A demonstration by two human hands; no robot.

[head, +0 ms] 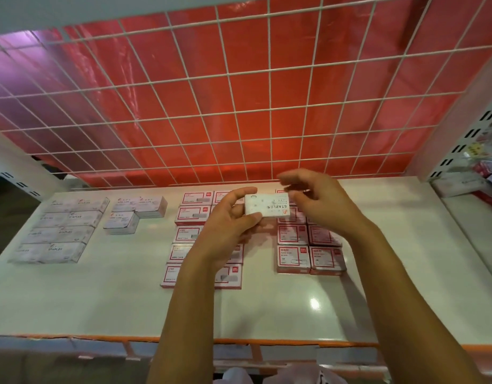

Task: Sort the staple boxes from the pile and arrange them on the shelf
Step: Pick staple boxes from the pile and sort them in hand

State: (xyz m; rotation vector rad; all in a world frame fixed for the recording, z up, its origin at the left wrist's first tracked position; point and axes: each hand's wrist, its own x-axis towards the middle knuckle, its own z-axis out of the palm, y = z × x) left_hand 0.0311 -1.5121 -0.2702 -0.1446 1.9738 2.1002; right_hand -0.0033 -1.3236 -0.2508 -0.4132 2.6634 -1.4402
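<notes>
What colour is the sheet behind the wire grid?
Red, a glossy plastic sheet, head view.

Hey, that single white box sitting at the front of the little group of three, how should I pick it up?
Come from above and pinch the front white box across its left and right ends; both look free, while its back edge butts against the boxes behind.

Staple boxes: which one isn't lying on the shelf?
The white STAPLES box, pinched in the left hand above the shelf; the other boxes lie in rows.
</notes>
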